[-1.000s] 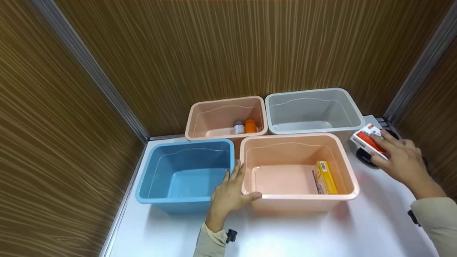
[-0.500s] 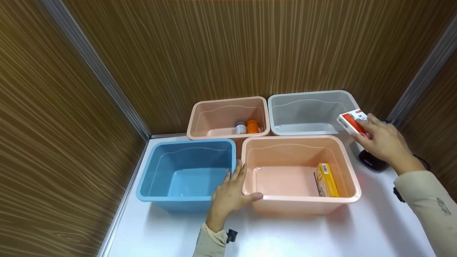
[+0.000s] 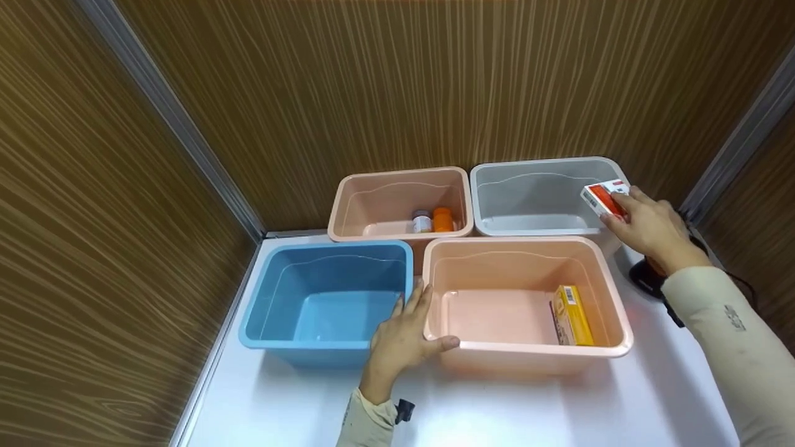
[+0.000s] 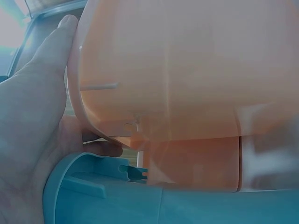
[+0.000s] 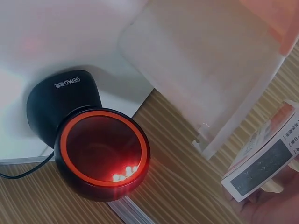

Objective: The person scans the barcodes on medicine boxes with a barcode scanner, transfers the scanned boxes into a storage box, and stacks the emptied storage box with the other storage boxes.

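In the head view my right hand [image 3: 655, 230] grips a small white-and-red medicine box [image 3: 597, 197] over the right side of the grey bin [image 3: 528, 186]. The right wrist view shows the same medicine box [image 5: 261, 158], tilted, at its right edge. My left hand [image 3: 400, 338] rests with straight fingers between the blue bin [image 3: 348, 316] and the front peach bin [image 3: 497, 316]. Its thumb lies on the peach bin's front rim. A yellow box [image 3: 574, 316] stands inside that bin, against its right wall.
In the back peach bin [image 3: 385, 198] are a white bottle [image 3: 422, 221] and an orange bottle [image 3: 443, 220]. A black scanner [image 5: 103, 154] with a glowing red light and a cable stands right of the bins, partly hidden by my right arm in the head view. Wood-patterned walls enclose the table.
My right hand has carried the medicine box up and to the left, from above the scanner to the grey bin's right side. The left hand stays in place.
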Tool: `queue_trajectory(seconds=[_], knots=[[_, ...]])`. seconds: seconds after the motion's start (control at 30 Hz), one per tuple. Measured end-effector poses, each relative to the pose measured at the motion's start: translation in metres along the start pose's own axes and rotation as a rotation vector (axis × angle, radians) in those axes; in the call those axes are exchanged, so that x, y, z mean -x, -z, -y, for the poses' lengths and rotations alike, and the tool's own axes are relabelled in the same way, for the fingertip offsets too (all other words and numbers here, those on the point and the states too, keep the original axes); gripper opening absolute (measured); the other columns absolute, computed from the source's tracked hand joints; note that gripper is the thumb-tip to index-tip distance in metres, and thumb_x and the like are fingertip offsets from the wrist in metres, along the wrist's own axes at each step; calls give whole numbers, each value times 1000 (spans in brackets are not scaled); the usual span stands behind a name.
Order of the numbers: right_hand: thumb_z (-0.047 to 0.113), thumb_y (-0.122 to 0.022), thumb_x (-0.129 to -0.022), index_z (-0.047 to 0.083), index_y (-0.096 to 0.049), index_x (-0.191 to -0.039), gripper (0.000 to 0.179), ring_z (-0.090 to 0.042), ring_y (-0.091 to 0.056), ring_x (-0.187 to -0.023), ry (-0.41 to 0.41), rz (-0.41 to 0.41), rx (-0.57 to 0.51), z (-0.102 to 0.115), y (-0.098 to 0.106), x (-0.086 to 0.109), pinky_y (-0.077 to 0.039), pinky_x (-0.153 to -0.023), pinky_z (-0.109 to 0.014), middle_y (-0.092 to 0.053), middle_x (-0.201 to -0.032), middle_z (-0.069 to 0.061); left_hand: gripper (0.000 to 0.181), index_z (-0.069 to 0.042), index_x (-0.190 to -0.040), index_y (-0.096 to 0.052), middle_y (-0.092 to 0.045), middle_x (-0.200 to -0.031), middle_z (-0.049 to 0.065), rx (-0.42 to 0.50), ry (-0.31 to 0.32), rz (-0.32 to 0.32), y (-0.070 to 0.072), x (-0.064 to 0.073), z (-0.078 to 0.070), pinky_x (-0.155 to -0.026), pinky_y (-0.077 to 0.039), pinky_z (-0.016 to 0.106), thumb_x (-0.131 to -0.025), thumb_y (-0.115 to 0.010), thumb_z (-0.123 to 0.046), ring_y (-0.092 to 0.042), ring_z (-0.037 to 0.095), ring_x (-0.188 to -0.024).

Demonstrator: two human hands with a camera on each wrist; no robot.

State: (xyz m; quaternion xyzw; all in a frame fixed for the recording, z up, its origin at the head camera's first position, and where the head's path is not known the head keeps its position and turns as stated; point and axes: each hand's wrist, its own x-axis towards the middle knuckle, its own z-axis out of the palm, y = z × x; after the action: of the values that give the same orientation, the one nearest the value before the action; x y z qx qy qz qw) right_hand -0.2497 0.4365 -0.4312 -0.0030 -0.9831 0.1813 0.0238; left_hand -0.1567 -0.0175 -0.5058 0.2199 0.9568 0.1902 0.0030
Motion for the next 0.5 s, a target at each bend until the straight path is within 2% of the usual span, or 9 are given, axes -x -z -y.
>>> queue_trajectory(seconds=[0.17,0.37,0.5], knots=[[65,-38,-90,12,-23,-151,82,-63,-20,-119,-54,51,-18,1,-1,-20,-17,-87,-76,-2,-151,-30,108,-19,-153,-14,-4,-158,1,-14,7,12,0,0,1,-36,-35,26,-72,-42,-84,-24,44,-134],[66,-41,-88,10,-25,-150,85,-68,-10,-122,-100,40,-71,3,-3,-41,-12,-90,-76,15,-149,-32,108,-19,-153,-15,-7,-158,2,-21,10,1,-1,-1,1,-37,-35,26,-72,-45,-82,-25,44,-134],[67,-41,-88,10,-22,-150,87,-68,-9,-122,-128,38,-93,3,-7,-50,-12,-89,-77,25,-146,-29,110,-21,-153,-13,-5,-158,0,-34,18,6,-1,-1,0,-38,-36,26,-70,-41,-86,-26,43,-134]])
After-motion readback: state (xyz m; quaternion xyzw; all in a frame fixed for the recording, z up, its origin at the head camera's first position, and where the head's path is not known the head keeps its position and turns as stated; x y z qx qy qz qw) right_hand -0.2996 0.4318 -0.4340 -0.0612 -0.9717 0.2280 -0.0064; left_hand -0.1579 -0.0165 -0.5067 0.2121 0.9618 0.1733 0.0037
